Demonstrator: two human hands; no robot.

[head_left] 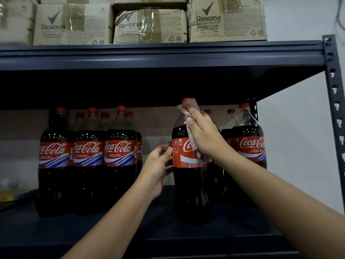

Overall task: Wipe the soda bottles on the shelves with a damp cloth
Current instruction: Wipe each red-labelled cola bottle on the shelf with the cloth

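A large cola bottle (188, 184) with a red cap and red label stands forward on the dark shelf (130, 227), apart from the others. My right hand (203, 135) presses a pinkish cloth (188, 107) against its neck and shoulder, just below the cap. My left hand (158, 165) holds the bottle's left side at label height, fingers curled round it. A group of cola bottles (87, 161) stands to the left, and more cola bottles (248, 143) stand behind on the right.
The upper shelf beam (160, 55) hangs low over the bottle caps and carries cardboard boxes (149, 25). A perforated metal upright (334, 101) closes the right end, with a white wall beyond. Packaged goods (11, 195) lie at the far left.
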